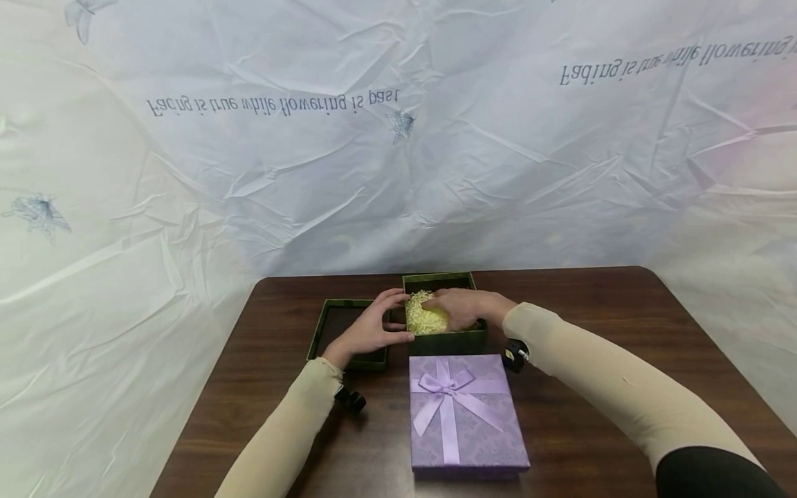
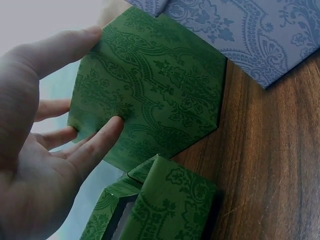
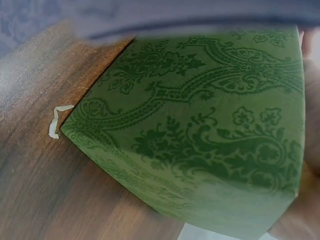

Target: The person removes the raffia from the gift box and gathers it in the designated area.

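On the left, the shallow green tray (image 1: 370, 363) is lying just beside the green box. My left forearm is slanting in from the near left, and my left hand (image 1: 371, 328) is standing wide, thumb and fingers well apart, touching the box's left wall without gripping it. The green box (image 1: 445, 344) is standing at the far middle of the table (image 1: 591, 311); I am judging it light and stiff, so a steadying touch near its corners should be enough. Inside it, the yellow paper shreds (image 1: 425, 319) are lying loose; they are probably soft, springy and nearly weightless, better taken by a whole handful from above. Nearer to me, the purple box (image 1: 470, 415) is lying flat. From the right, my right hand (image 1: 463, 308) is dipping over the wall into the shreds; the fingertips are hiding, so I cannot tell how closed it is.
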Demonstrator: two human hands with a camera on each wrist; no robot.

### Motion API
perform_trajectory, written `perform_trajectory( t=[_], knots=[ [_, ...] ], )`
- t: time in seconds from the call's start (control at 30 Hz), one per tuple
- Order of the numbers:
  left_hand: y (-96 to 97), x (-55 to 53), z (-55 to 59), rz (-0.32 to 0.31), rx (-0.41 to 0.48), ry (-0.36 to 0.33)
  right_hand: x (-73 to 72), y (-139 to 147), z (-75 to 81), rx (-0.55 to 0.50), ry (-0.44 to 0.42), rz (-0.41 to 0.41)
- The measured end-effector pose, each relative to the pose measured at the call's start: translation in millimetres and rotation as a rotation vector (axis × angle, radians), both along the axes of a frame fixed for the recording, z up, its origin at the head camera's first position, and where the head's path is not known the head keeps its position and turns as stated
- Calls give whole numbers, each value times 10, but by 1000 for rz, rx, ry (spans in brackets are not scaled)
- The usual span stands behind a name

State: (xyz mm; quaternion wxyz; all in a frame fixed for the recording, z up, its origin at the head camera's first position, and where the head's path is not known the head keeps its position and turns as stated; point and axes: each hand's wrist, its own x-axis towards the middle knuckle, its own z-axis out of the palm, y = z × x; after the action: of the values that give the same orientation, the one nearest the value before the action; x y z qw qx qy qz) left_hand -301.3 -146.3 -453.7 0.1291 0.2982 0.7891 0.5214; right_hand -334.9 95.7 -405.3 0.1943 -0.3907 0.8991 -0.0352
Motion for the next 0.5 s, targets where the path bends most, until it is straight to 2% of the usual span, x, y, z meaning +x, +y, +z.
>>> perform_trajectory(
  t=[0.17,0.5],
  knots=[
    [6,9,5,4,-6,0,1,11,-13,1,34,45],
    [15,22,13,15,-7,-7,-15,-3,-60,39,15,23]
  ],
)
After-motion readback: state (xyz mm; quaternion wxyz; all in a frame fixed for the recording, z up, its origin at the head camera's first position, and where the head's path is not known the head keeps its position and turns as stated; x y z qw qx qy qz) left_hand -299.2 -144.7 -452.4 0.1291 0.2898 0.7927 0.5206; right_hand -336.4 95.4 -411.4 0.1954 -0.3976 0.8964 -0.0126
